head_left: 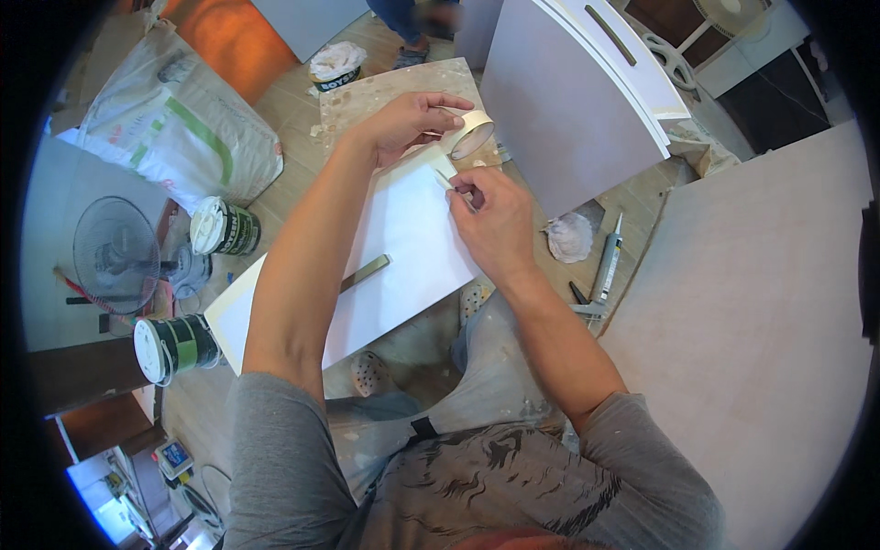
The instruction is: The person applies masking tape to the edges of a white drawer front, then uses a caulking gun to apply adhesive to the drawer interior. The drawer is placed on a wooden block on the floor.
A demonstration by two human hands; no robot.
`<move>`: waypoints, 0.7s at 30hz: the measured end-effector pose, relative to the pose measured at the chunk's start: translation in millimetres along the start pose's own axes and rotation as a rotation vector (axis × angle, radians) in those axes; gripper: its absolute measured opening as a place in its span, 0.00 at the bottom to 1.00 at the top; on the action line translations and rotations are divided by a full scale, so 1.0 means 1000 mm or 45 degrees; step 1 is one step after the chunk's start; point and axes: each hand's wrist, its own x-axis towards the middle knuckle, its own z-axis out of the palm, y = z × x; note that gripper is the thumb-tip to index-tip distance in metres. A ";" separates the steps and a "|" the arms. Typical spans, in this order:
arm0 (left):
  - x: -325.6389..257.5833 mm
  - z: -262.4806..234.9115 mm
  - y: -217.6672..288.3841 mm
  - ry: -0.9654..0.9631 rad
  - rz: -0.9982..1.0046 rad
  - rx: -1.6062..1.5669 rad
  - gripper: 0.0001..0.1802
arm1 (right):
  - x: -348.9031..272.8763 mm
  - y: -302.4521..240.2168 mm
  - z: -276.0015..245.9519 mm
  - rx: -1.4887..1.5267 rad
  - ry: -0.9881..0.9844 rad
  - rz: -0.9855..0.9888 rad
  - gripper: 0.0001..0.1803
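Observation:
A white cabinet panel [403, 229] with a slim metal bar handle [367, 273] lies slanted in front of me. Over its far corner, my left hand [414, 126] grips a roll of cream masking tape [477, 120] between thumb and fingers. My right hand [495, 218] is closed in a pinch at the panel's right edge, on what looks like a short strip of the tape [444, 177]. The fingertips partly cover that strip. Cream tape seems to run along the panel's far edge, partly behind my left hand.
A stained board [394, 84] lies beyond the panel. White cabinet panels [577, 101] stand to the right, near a caulking gun [606, 266] and a crumpled white bag [569, 238]. Paint buckets [174, 348], a fan [117, 252] and a white sack [183, 119] are left. Another person's foot [411, 57] shows at the back.

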 end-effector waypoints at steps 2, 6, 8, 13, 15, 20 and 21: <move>-0.002 -0.004 -0.009 -0.024 0.014 -0.136 0.25 | 0.002 -0.002 0.004 -0.018 0.025 -0.003 0.07; -0.003 -0.007 -0.021 -0.074 0.084 -0.336 0.25 | 0.012 -0.002 0.014 -0.079 0.077 -0.123 0.08; -0.004 -0.006 -0.021 -0.090 0.117 -0.377 0.26 | 0.014 -0.002 0.019 -0.075 0.102 -0.129 0.09; -0.002 -0.008 -0.023 -0.144 0.173 -0.400 0.26 | 0.017 0.000 0.026 -0.051 0.128 -0.070 0.11; -0.004 -0.008 -0.022 -0.155 0.164 -0.418 0.26 | 0.018 0.002 0.025 -0.051 0.116 -0.069 0.11; -0.005 -0.004 -0.013 -0.151 0.172 -0.277 0.26 | 0.020 0.002 0.024 -0.117 0.079 -0.100 0.10; -0.005 -0.003 -0.006 -0.172 0.144 -0.231 0.25 | 0.019 0.002 0.023 -0.121 0.065 -0.098 0.10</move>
